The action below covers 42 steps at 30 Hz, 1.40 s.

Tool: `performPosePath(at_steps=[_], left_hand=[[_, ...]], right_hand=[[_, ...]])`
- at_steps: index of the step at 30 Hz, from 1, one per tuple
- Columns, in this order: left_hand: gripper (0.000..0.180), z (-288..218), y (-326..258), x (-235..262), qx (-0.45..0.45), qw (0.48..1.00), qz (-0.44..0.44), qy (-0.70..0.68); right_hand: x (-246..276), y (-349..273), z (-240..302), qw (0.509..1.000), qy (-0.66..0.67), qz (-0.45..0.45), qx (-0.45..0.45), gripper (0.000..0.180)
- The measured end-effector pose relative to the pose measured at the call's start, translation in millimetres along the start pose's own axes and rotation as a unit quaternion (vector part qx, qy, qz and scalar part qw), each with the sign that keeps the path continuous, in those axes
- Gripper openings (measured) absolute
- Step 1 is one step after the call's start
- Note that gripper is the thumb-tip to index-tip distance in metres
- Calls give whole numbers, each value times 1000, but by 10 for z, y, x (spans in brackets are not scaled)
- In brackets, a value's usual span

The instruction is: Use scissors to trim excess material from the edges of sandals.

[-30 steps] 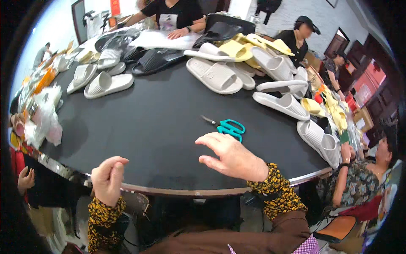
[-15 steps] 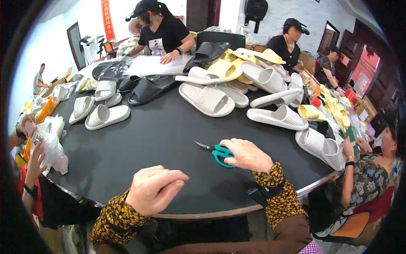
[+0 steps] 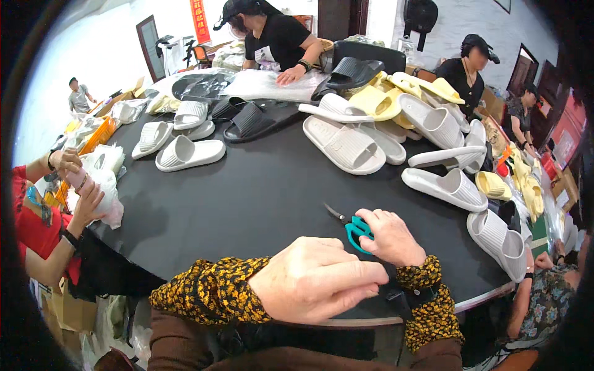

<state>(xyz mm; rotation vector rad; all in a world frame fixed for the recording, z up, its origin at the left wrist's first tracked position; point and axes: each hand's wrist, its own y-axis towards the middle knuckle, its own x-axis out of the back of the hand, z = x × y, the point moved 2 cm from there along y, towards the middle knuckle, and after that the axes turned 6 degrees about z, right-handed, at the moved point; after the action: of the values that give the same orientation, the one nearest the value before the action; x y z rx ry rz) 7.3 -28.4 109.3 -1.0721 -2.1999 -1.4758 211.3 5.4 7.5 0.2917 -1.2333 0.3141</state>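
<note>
A: ok so where are we with the scissors (image 3: 357, 234)?

B: near edge of the desk (image 3: 247, 204), under our right hand (image 3: 395, 238). Fingers are curled round the teal handles, blades poking out up and left. Can't tell if they're resting on the top or lifted a bit.

A: and our left hand (image 3: 315, 281)?

B: closer to us, just beside the right one, fingers folded in with thumb and forefinger near each other. We can't tell if anything's pinched in there.

A: how far along would we say?

B: early, we reckon. Grip looks done, but we see nothing between the blades, so any use of them looks undone. No slipper under either hand.

A: what's the rest like?

B: dark desk with a curved rim. Grey slippers (image 3: 349, 148) piled far right with yellow slippers (image 3: 377, 104) among them, black slippers (image 3: 257, 120) far middle, pale slippers (image 3: 192, 154) far left. A person in red (image 3: 40, 232) on our left has a plastic bag (image 3: 105, 191), a co-worker (image 3: 281, 43) is leaning over clear plastic (image 3: 263, 85) opposite. White walls, red banner (image 3: 199, 21) at the back.
</note>
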Motion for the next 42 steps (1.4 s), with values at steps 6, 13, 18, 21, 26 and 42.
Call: performPosePath(at_steps=[6,13,18,21,26,42], left_hand=[[20,-252,19,148,-90,994,26,-53],[10,-433,63,292,-270,954,39,-121],[46,-834,112,231,-125,973,-148,-123],[45,-871,36,283,-122,978,-92,-142],[40,-906,9,292,-121,976,-83,-159],[30,-710,-74,319,-255,947,-128,-149]], right_hand=[[42,16,20,986,155,-64,-6,41],[-52,-5,18,830,556,11,-44,47],[-77,62,32,731,680,35,-47,50],[-76,42,17,706,706,24,-49,54],[-44,25,116,684,724,76,-52,63],[-113,50,124,687,717,106,-55,50]])
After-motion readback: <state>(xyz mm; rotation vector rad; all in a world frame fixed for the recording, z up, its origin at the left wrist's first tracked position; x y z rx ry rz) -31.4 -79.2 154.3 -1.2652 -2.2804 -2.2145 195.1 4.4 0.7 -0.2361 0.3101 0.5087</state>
